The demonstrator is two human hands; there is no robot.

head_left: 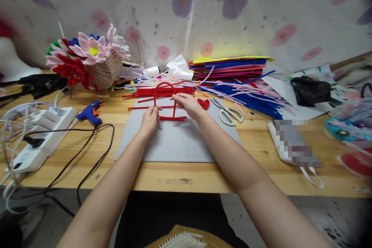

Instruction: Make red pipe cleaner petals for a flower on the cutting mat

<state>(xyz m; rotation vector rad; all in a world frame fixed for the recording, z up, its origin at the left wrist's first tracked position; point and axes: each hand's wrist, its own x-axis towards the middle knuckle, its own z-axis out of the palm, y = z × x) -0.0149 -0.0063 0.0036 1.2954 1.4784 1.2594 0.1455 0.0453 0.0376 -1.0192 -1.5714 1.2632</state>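
Note:
A red pipe cleaner (164,83) is bent into a tall arch, held upright over the grey cutting mat (180,149). My left hand (150,120) pinches its left leg. Higher up, the fingers of my right hand (186,104) are closed on the right leg, whose end hangs below them. Behind and beneath the arch lie several straight red pipe cleaners (139,92), some on the mat and some past its far edge. To the right of my right hand are a small red fuzzy shape (203,104) and scissors (228,116) with pale handles, blades slightly apart.
At left are a blue glue gun (89,114), its black cord, a power strip (65,118) and a basket (106,73) of fuzzy flowers. Blue and pink pipe cleaners (247,99) spread behind the scissors. A white device (280,143), partly pixelated, lies at right near a black bag (310,90).

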